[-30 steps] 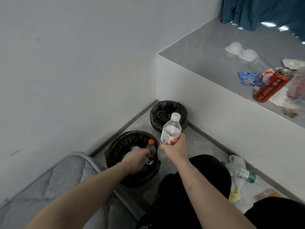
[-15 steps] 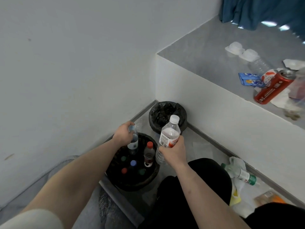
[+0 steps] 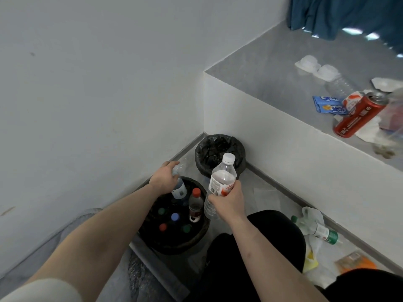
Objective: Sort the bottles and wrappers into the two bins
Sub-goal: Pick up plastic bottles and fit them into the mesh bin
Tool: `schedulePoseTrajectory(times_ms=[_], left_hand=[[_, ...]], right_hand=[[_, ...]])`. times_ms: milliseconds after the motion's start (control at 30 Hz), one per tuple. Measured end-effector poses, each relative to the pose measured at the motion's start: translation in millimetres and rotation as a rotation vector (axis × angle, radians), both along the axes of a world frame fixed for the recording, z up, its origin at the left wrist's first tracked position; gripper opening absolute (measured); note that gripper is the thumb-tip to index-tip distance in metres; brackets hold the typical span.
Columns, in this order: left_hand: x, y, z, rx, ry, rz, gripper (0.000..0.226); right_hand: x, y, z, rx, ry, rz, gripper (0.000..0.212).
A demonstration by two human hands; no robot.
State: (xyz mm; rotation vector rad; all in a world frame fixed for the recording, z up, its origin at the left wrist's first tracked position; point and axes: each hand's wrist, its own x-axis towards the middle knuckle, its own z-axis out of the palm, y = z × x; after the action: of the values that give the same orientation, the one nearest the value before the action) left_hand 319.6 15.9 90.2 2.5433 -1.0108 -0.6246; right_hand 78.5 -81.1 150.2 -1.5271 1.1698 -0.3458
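Head view: left hand (image 3: 164, 178) wrapped around a small bottle (image 3: 179, 188), upright at the near bin's (image 3: 174, 245) far rim. Right hand (image 3: 229, 200) clamped on a bigger bottle (image 3: 220, 182), upright, just right of that bin.

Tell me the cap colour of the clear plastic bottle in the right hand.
White, on the clear plastic bottle in the right hand; head view.

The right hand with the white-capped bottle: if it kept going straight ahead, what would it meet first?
Probably the far bin lined with a black bag: the right hand and its white-capped bottle point toward it. Depth is hard to judge.
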Motion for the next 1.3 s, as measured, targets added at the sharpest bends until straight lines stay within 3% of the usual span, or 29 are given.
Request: schedulePoseTrajectory(times_ms=[367,733,967,1067,1167,1300], left_hand=[[0.5,9.1,-1.0,0.095,0.019,0.003,0.052],[4.3,34.8,-10.2,0.332,0.024,-0.058,0.045],[5.3,52.1,-4.7,0.331,0.069,-0.053,0.047],[-0.2,50.6,14.4,0.218,0.187,0.015,0.043],[-22.2,40.3,53.9,-0.103,0.321,0.078,0.037],[-62.8,38.2,113.2,-0.338,0.345,-0.109,0.053]], right_hand=[[-2.4,1.6,0.9,0.010,-0.002,0.003,0.066],[-3.7,3.0,1.6,0.018,0.024,0.037,0.064],[-3.8,4.5,4.6,0.025,0.048,0.060,0.062],[-6.1,5.6,8.1,0.020,0.057,0.083,0.061],[-8.1,7.9,9.5,0.013,0.074,0.172,0.060],[-5.8,16.8,11.3,-0.078,0.133,0.343,0.060]])
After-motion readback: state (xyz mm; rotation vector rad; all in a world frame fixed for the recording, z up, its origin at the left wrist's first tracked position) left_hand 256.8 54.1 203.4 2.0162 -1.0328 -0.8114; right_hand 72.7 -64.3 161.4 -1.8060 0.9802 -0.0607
